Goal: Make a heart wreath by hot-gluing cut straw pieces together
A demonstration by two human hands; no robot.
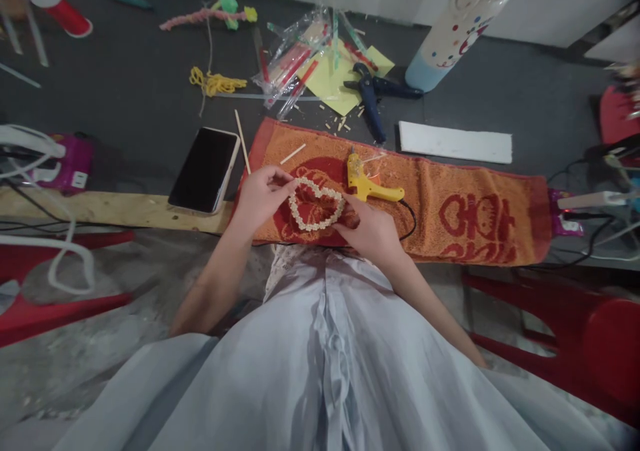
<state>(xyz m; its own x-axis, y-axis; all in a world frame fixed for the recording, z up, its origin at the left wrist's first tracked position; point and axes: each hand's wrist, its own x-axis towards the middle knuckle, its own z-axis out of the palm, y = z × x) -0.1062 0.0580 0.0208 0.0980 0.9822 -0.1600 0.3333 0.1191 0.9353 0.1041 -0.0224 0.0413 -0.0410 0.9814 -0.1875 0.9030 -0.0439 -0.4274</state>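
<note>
A pale heart-shaped frame (316,204), built from many short wooden stick pieces, is held between both hands just above an orange and red towel (460,198). My left hand (260,196) pinches its upper left lobe. My right hand (373,232) grips its lower right side. A yellow glue gun (367,183) lies on the towel just beyond my right hand, its black cord trailing toward me.
A phone (205,170) lies left of the towel on a wooden plank (100,208). Behind are a dark blue glue gun (373,98), yellow paper, bagged sticks (295,51), a white foam strip (455,142) and a tall bottle (450,31). Red plastic stools stand at both sides.
</note>
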